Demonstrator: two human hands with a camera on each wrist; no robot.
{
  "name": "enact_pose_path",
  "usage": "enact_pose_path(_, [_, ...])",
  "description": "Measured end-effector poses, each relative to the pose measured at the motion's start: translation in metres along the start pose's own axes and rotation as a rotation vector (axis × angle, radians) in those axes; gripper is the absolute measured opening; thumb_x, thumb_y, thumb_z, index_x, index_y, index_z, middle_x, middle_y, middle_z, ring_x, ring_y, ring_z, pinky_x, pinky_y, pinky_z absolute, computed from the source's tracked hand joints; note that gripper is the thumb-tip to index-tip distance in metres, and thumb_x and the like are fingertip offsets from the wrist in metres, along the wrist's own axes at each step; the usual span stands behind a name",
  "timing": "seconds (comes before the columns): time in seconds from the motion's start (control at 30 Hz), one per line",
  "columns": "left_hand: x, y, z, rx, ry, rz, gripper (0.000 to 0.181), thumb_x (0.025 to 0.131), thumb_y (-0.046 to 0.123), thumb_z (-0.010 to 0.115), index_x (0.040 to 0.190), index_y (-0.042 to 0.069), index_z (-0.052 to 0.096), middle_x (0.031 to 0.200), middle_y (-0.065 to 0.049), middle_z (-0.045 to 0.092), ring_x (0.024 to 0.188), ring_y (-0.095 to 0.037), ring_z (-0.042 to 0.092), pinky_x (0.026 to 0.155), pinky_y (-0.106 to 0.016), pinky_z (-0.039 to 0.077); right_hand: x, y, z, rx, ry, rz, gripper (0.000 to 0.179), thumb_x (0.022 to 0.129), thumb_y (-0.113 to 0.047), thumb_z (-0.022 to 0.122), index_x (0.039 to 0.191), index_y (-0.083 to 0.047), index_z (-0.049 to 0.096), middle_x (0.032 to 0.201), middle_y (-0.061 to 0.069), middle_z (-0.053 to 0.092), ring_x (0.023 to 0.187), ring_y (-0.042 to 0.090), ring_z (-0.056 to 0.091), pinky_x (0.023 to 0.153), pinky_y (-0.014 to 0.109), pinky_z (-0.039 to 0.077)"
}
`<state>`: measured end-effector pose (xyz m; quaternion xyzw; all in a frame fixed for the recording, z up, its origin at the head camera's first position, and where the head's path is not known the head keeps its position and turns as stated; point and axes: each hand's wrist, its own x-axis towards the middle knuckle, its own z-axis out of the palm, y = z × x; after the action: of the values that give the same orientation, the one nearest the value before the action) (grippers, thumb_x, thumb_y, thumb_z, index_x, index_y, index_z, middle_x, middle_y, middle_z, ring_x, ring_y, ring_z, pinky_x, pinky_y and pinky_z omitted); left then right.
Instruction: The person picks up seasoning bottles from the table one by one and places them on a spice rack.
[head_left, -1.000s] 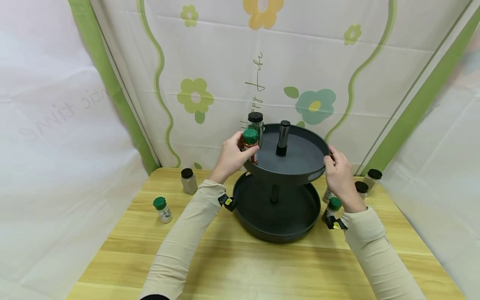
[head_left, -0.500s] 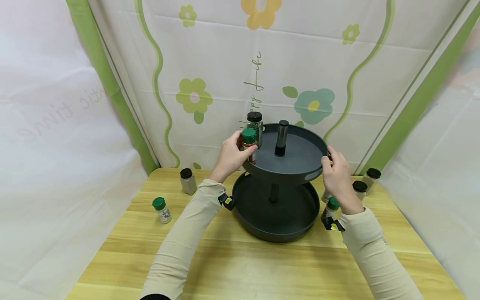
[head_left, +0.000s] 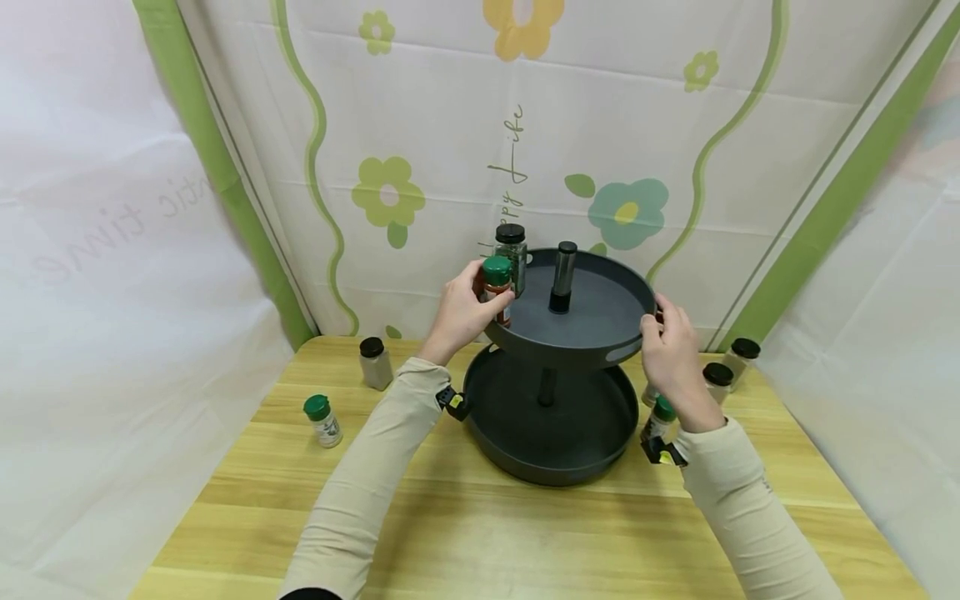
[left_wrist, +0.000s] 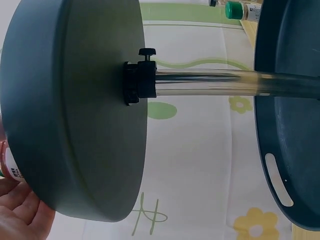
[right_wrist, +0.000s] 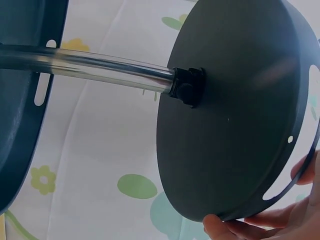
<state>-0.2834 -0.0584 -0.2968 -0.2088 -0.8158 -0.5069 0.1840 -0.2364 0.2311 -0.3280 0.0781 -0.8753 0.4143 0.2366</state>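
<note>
My left hand (head_left: 463, 315) holds a small green-capped spice jar (head_left: 497, 271) with reddish contents, thumb across its front, at the left rim of the dark upper tray (head_left: 600, 304). Just behind it on that tray stands a taller black-capped spice jar (head_left: 511, 250) with green contents. My right hand (head_left: 675, 358) grips the upper tray's right rim, thumb on the near side and fingers beyond. In the right wrist view those fingertips (left_wrist: 20, 200) are not shown; the right hand (right_wrist: 270, 225) there touches the rim beside a handle slot. The jar's base is hidden.
A post (head_left: 563, 279) joins the upper tray to a wider lower tray (head_left: 551, 475) on the wooden table (head_left: 495, 542). Left of it stand a black-capped jar (head_left: 376, 367) and a green-capped jar (head_left: 326, 423). Several more jars, including a green-capped one (head_left: 660, 417), stand at right, partly hidden.
The upper tray has turned slightly, its front slot shifting left. My right hand has moved a little left with the rim. My left hand still holds the green-capped jar.
</note>
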Motion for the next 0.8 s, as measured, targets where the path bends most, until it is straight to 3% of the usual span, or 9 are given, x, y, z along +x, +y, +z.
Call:
enact_pose_path(0.23, [-0.004, -0.005, -0.004, -0.018, 0.017, 0.013, 0.059, 0.086, 0.022, 0.070, 0.137, 0.006, 0.045, 0.121, -0.007, 0.056, 0.111, -0.017, 0.053, 0.095, -0.031, 0.044, -0.002, -0.002, 0.002, 0.017, 0.008, 0.014, 0.056, 0.101, -0.028, 0.027, 0.146, 0.005, 0.024, 0.135, 0.030, 0.034, 0.120, 0.045, 0.042, 0.093, 0.058, 0.037])
enact_pose_path(0.47, [-0.018, -0.016, -0.016, -0.022, 0.026, -0.009, 0.064, 0.086, 0.025, 0.070, 0.140, 0.007, 0.042, 0.134, -0.010, 0.049, 0.121, -0.019, 0.048, 0.098, -0.031, 0.041, -0.002, -0.001, 0.002, 0.043, -0.001, 0.000, 0.056, 0.102, -0.028, 0.029, 0.146, 0.006, 0.022, 0.135, 0.032, 0.030, 0.120, 0.047, 0.040, 0.092, 0.059, 0.037])
enact_pose_path(0.63, [-0.033, -0.034, -0.028, -0.038, 0.050, -0.007, 0.061, 0.087, 0.022, 0.070, 0.138, 0.004, 0.043, 0.133, -0.013, 0.050, 0.121, -0.023, 0.049, 0.098, -0.035, 0.041, -0.001, 0.000, 0.002, 0.056, -0.004, -0.017, 0.057, 0.103, -0.029, 0.028, 0.145, 0.008, 0.021, 0.136, 0.032, 0.028, 0.119, 0.048, 0.037, 0.092, 0.060, 0.035])
enact_pose_path(0.8, [-0.049, -0.055, -0.042, -0.074, 0.048, -0.055, 0.057, 0.089, 0.024, 0.068, 0.137, 0.005, 0.044, 0.133, -0.012, 0.051, 0.121, -0.024, 0.049, 0.100, -0.040, 0.040, 0.000, 0.002, 0.001, 0.074, -0.004, -0.040, 0.060, 0.103, -0.035, 0.026, 0.144, 0.009, 0.023, 0.136, 0.033, 0.027, 0.119, 0.048, 0.034, 0.092, 0.061, 0.032])
